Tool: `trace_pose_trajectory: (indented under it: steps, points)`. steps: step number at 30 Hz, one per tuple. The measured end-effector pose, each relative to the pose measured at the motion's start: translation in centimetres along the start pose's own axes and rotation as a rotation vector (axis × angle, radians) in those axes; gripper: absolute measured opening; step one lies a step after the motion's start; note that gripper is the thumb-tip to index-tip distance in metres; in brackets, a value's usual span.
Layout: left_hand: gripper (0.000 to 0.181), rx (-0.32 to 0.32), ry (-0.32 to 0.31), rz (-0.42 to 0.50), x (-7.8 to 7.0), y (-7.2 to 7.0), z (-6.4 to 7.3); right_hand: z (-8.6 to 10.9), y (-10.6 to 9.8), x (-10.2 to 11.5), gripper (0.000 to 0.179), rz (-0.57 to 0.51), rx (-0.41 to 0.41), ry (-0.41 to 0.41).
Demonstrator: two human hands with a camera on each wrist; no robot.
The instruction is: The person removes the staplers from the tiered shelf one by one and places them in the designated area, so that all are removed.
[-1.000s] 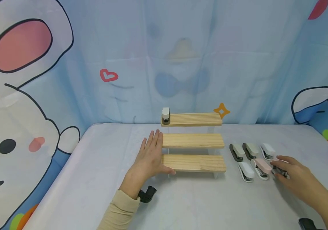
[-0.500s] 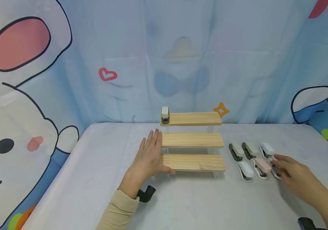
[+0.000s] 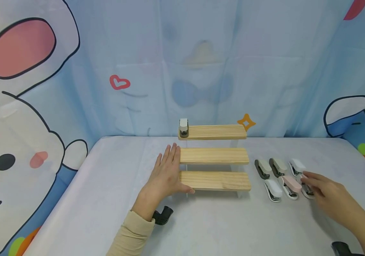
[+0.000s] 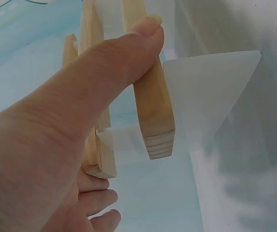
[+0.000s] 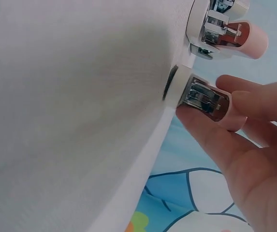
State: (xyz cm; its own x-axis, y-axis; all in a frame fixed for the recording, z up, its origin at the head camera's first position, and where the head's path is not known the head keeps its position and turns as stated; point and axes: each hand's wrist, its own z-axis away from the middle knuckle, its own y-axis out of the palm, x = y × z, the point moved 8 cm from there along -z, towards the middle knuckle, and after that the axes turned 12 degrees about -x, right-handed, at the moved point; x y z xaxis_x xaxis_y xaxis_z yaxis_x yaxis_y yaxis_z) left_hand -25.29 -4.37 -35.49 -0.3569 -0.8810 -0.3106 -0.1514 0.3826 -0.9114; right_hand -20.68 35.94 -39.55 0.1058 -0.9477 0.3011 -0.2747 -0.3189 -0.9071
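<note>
In the head view my left hand [image 3: 164, 174] rests against the left end of a three-tier wooden shelf [image 3: 214, 180], its fingers straight. The left wrist view shows the thumb [image 4: 104, 67] lying across the lowest board [image 4: 153, 106], with other fingertips beside the board behind. At the right, my right hand [image 3: 328, 195] pinches a pink and white stapler [image 5: 203, 99] between thumb and fingers. Those fingers hide part of it in the head view. To its left lies another pink stapler [image 3: 291, 185]. A light stapler [image 3: 184, 128] stands on the top board's left end.
Beside the held stapler lie two white staplers [image 3: 273, 190] [image 3: 296, 166] and two grey-green ones [image 3: 262, 168] [image 3: 277, 167]. A white cloth covers the table [image 3: 221, 227]. Behind it hangs a printed blue curtain [image 3: 144, 42].
My right hand has turned the pink stapler and brought it slightly left, so it now lines up more with the others. My left hand stays at the shelf.
</note>
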Motion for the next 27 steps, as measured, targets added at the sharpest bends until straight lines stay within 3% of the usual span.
trace_pose_trajectory:
  steps: [6, 12, 18, 27]
  points:
    - [0.139, 0.002, 0.0, -0.002, 0.0, 0.0, 0.0, 0.0, 0.1, 0.2, 0.037, -0.003, -0.013, -0.031]
    - [0.139, 0.004, 0.0, 0.001, 0.0, 0.0, 0.0, 0.2, -0.2, 0.1, 0.035, 0.008, -0.019, 0.006]
    - [0.139, 0.009, 0.004, -0.006, 0.0, 0.1, 0.0, 0.4, -1.4, 0.5, 0.032, 0.018, -0.088, 0.049]
    - [0.139, 0.002, 0.003, 0.0, 0.0, 0.0, 0.0, -0.3, -2.9, 2.8, 0.031, -0.014, -0.187, -0.016]
